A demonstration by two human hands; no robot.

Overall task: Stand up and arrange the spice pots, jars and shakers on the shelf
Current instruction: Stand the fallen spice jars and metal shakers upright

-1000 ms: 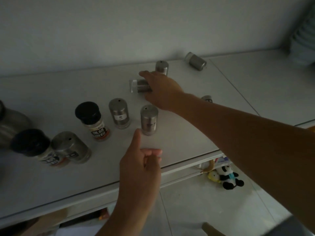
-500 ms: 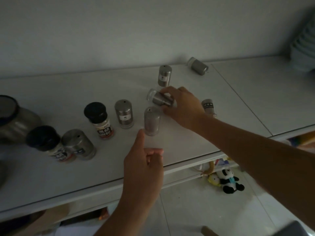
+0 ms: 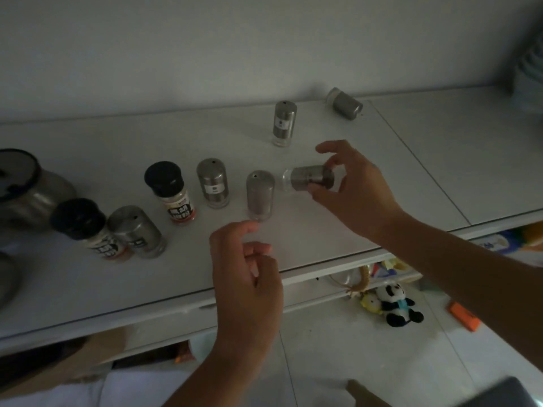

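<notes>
Standing at the far left of the white shelf [image 3: 88,289] was a large metal pot with a dark-rimmed lid [image 3: 20,183], partly cut off by the frame. Just right of it stood a black-capped spice jar [image 3: 88,230], touching or nearly touching a steel shaker [image 3: 136,232] beside it. Further right and a little farther back came a second black-capped jar [image 3: 172,192] with a red and white label, upright, then an upright labelled steel shaker [image 3: 213,183], then another upright shaker [image 3: 260,195] near the shelf's front.

Below that last shaker hovered the left hand [image 3: 246,277], its fingers [image 3: 249,227] loosely curled and holding nothing, the thumb tip close to the shaker's base; whether it touched could not be told. To the right, the right hand [image 3: 352,192] gripped a steel shaker lying sideways [image 3: 308,177] in the air above the shelf, thumb beneath and fingers over the metal end, the clear glass end pointing left toward the neighbouring upright shaker. The index finger was lifted free.

Behind it, well apart, a tall labelled shaker [image 3: 283,123] stood upright near the wall. Farther right at the back, one more shaker [image 3: 345,102] lay on its side. Under the shelf's right end, a panda plush toy [image 3: 396,306] lay on the tiled floor [image 3: 352,362].
</notes>
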